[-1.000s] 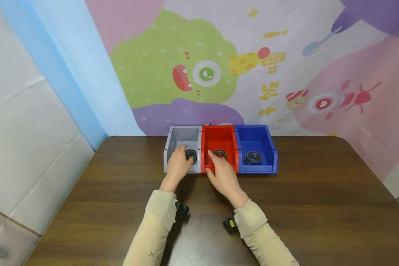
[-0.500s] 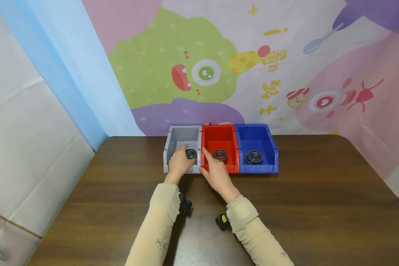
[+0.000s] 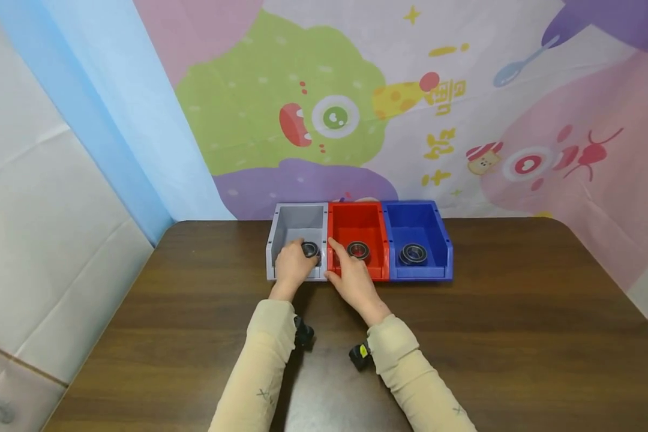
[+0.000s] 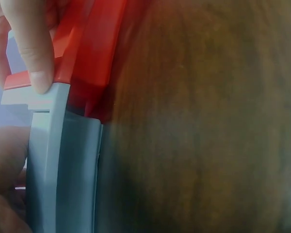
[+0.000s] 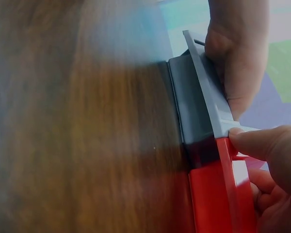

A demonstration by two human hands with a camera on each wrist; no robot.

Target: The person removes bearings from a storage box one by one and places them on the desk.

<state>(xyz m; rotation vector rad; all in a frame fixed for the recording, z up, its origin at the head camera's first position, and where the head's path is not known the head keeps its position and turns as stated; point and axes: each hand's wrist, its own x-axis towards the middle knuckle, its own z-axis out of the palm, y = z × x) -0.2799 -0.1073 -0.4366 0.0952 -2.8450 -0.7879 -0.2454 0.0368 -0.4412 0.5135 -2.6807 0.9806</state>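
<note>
Three joined bins stand at the table's back edge: a grey bin (image 3: 273, 252), a red bin (image 3: 384, 264) and a blue bin (image 3: 421, 275). Inside the grey one, my left hand (image 3: 291, 265) has its index finger and thumb at opposite sides of a ball bearing (image 3: 311, 249), partly covering it. My right hand (image 3: 354, 281) lies at the red bin's front left corner. Its straight index finger reaches along the grey-red dividing wall. In the right wrist view its thumb (image 5: 254, 141) presses the front seam, while its other fingers lie partly hidden inside the red bin.
A second ball bearing (image 3: 359, 251) lies in the red bin, and a third bearing (image 3: 413, 254) in the blue one. The brown wooden table (image 3: 497, 324) extends in front. Close behind the bins hangs a printed cartoon cloth (image 3: 324, 72).
My right hand has shifted left from over the red bin to the grey-red seam, uncovering the red bin's bearing. The left hand and its bearing have moved only slightly.
</note>
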